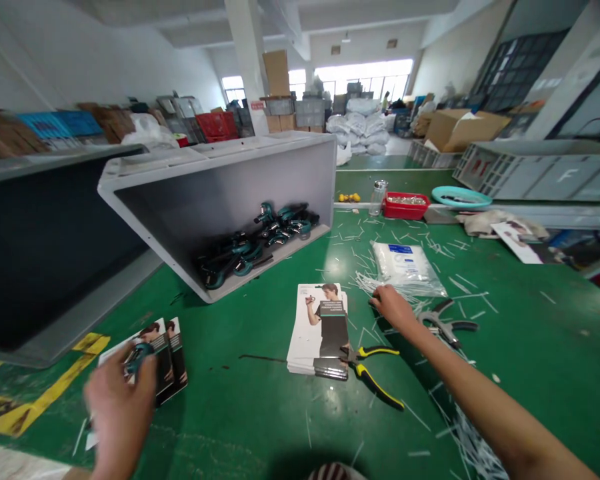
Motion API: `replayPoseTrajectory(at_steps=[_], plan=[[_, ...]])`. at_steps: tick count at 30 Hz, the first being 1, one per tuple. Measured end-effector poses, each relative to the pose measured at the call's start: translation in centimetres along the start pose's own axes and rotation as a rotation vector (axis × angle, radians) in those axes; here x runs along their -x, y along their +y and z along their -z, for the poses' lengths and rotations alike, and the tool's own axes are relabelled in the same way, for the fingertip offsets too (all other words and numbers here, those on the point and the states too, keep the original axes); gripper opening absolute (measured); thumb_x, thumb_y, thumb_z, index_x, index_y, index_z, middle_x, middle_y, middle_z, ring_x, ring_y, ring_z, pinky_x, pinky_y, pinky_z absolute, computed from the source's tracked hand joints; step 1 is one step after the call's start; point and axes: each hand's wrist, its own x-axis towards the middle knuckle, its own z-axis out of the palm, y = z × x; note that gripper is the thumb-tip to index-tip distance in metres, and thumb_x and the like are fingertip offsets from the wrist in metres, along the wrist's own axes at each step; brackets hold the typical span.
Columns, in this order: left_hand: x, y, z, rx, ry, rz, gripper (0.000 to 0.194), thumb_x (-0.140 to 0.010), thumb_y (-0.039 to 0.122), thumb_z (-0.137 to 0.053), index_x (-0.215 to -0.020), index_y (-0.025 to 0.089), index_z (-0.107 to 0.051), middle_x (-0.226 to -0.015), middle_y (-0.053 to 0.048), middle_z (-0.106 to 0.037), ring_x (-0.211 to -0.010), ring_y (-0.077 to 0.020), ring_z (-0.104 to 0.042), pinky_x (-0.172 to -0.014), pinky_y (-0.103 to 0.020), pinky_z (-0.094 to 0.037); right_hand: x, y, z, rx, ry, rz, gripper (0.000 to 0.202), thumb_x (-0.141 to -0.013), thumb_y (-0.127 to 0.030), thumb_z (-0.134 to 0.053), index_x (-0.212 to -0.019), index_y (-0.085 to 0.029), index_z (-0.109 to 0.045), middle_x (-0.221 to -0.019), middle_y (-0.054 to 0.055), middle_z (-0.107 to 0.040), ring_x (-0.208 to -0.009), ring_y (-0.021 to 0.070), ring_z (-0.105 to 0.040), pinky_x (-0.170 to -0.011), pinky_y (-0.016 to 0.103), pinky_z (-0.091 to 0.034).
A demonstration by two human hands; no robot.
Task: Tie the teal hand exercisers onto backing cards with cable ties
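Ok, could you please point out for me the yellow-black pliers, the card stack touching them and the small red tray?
Yellow-black pliers [353, 357], head view: on the joint.
Card stack [323, 327], head view: on the top card's face.
Red tray [406, 211], head view: on the front wall.

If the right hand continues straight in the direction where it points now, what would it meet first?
Most likely the loose white strips just at the fingertips of the right hand; whether it touches them is hard to tell.
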Motion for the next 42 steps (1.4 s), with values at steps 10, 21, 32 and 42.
replayPoseTrajectory(at_steps=[10,21,32,42], plan=[[5.3,14.4,-17.9,0.508,-0.526,-0.281,0.046,-0.076,0.043,-0.069,-0.115,0.018,-0.067,-0.116,-0.012,-0.065,-0.112,-0.0305,-0.058,-0.103,-0.050,-0.039,-1.5,0.2,1.6,-0.273,-0.094,0.030,0.016,-0.089,-0.027,-0.048,-0.082,-0.018,-0.058,-0.060,-0.002,-0.059,-0.055,0.0142,-0.057,-0.058,0.025,-0.041],[3.4,14.0,-16.9,0.761,-0.552,-0.097,0.038,-0.080,0.040,-0.065,-0.111,0.019,-0.066,-0.099,-0.007,-0.070,-0.087,-0.0208,-0.065,-0.078,-0.032,-0.050,0.3,-1.5,2.5,-0.883,0.000,-0.015,0.033,-0.083,-0.052,-0.064,-0.085,-0.019,-0.063,-0.061,-0.001,-0.063,-0.052,0.0133,-0.057,-0.054,0.026,-0.047],[3.7,11.5,-11.7,1.046,-0.748,0.245,0.049,-0.075,0.043,-0.069,-0.112,0.015,-0.052,-0.075,-0.001,-0.071,-0.053,-0.0146,-0.063,-0.049,-0.023,-0.047,3.9,-13.7,-0.1,-1.207,-0.083,0.217,0.023,-0.091,-0.044,-0.060,-0.094,-0.022,-0.054,-0.086,0.004,-0.070,-0.069,0.0179,-0.071,-0.061,0.031,-0.059],[3.7,9.7,-9.8,1.018,-0.735,0.277,0.048,-0.074,0.043,-0.070,-0.110,0.016,-0.054,-0.072,0.000,-0.070,-0.051,-0.0125,-0.061,-0.047,-0.021,-0.045,6.4,-17.9,-6.4,-1.008,-0.077,0.271,0.020,-0.099,-0.041,-0.046,-0.105,-0.023,-0.049,-0.075,0.003,-0.071,-0.064,0.0190,-0.071,-0.066,0.034,-0.059]])
